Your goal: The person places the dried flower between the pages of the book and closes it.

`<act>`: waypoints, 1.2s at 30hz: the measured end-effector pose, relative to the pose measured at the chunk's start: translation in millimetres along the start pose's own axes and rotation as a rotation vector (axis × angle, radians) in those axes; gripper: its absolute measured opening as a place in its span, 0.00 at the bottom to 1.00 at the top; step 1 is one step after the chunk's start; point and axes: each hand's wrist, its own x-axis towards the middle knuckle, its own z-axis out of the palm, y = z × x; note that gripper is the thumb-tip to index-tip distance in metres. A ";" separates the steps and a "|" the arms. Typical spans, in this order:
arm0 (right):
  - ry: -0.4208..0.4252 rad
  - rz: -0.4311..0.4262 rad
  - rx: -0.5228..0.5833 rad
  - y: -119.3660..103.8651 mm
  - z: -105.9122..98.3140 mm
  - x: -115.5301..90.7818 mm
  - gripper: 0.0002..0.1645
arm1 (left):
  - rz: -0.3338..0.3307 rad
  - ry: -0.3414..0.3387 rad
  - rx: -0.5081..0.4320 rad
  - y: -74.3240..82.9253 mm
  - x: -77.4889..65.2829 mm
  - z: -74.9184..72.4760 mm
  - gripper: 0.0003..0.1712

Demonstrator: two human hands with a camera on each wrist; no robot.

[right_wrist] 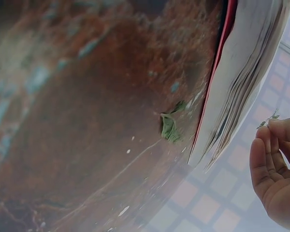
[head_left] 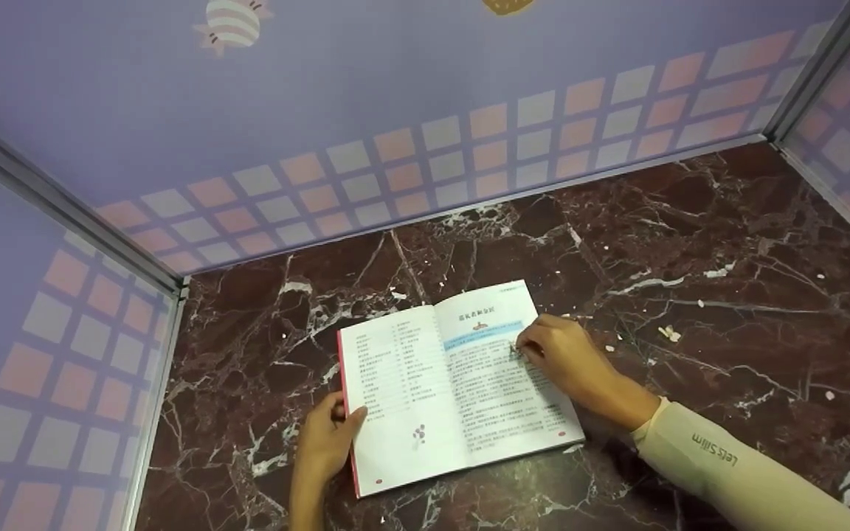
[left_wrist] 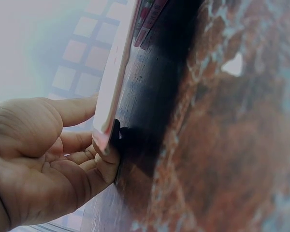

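An open book with printed white pages and a red cover edge lies on the dark marbled surface. My left hand grips its left edge, thumb over the page and fingers beneath, as the left wrist view also shows. Over the upper right page is my right hand, pinching a small green sprig between thumb and fingertips. The right wrist view shows the sprig's leaves poking out past the fingertips. Whether the sprig touches the paper I cannot tell.
A crumpled green leaf lies beside the book's right side. Pale scraps and small bits are scattered over the marbled surface. Purple panels with a checked pattern stand behind and at both sides.
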 end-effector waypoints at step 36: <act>-0.029 0.008 0.030 -14.2 15.0 6.1 0.04 | 0.043 -0.010 -0.004 -2.1 -0.3 -1.5 0.22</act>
